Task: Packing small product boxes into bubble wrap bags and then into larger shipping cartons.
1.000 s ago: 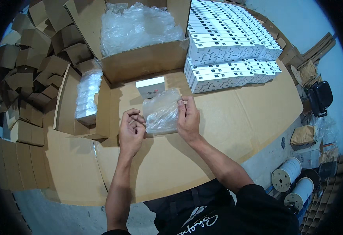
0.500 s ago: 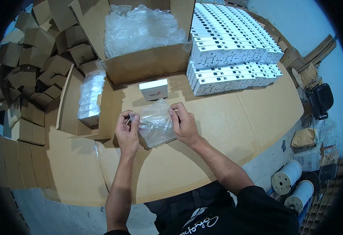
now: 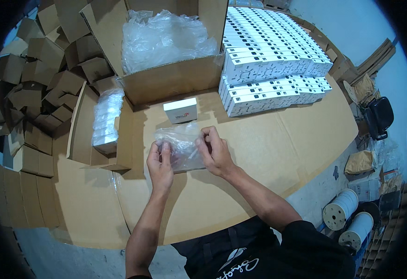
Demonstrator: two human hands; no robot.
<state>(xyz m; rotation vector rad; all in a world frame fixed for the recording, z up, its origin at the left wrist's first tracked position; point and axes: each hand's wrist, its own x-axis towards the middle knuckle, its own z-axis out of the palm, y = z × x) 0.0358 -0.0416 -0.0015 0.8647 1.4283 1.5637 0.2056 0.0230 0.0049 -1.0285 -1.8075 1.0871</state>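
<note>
A clear plastic bag is stretched between my two hands above the cardboard-covered table. My left hand pinches its left side, and my right hand grips it at the right edge. Just beyond the bag, a small white box stands on the table. To the left, an open cardboard carton holds a row of white boxes wrapped in plastic.
Behind, a large open carton is heaped with clear plastic bags. Stacked white boxes fill the back right. Empty brown cartons pile up at the left. Cable spools stand on the floor at right.
My left hand has shifted slightly right, closer to my right hand. The bag between them has been drawn in and bunched more, its shape now wider than tall.
</note>
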